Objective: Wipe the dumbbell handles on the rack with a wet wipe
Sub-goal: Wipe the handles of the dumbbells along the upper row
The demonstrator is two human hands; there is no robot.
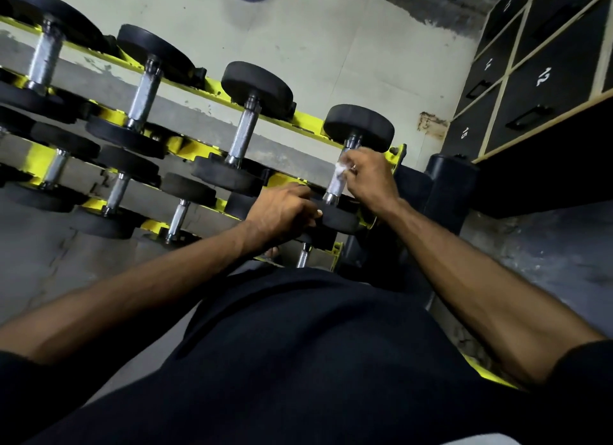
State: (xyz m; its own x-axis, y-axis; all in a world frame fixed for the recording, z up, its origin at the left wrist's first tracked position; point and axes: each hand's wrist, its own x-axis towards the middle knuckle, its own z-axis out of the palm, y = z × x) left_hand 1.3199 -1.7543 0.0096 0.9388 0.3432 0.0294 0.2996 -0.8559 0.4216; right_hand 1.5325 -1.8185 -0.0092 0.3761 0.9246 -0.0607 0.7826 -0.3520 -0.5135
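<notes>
One crumpled wipe (340,168) on chrome handle (334,188)

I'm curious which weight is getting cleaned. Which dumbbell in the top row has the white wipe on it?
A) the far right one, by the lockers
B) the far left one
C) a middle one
A: the right hand holds the white wipe on the metal handle of the dumbbell at the right end, nearest the lockers.
</notes>
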